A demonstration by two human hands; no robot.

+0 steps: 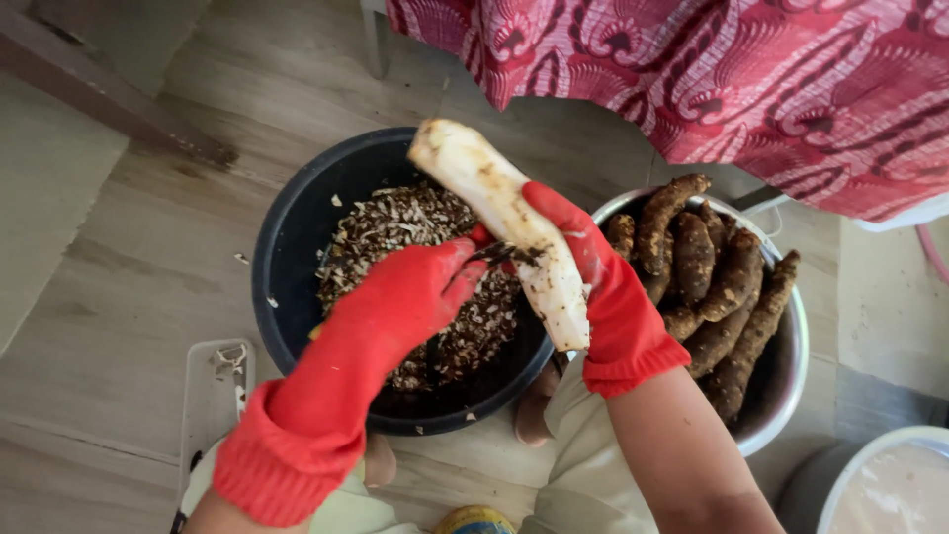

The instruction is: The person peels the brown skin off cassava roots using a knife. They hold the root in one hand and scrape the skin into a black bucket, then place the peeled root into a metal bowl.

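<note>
The right hand (603,287) in its red knit glove grips a long white cassava root (504,222), nearly all peeled; the left hand (410,292) clamps a small dark blade (494,254) against it. The black plastic bucket (287,257) on the floor holds plenty of brown peelings (415,227) — about 8 brown unpeeled roots (727,287) wait in the metal basin (791,366).

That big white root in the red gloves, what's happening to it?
A person in red gloves is peeling it. The right hand holds the mostly white root over a black bucket full of peelings. The left hand presses a dark tool, hard to make out, against a leftover brown patch. A metal bowl beside it holds unpeeled brown roots.
</note>
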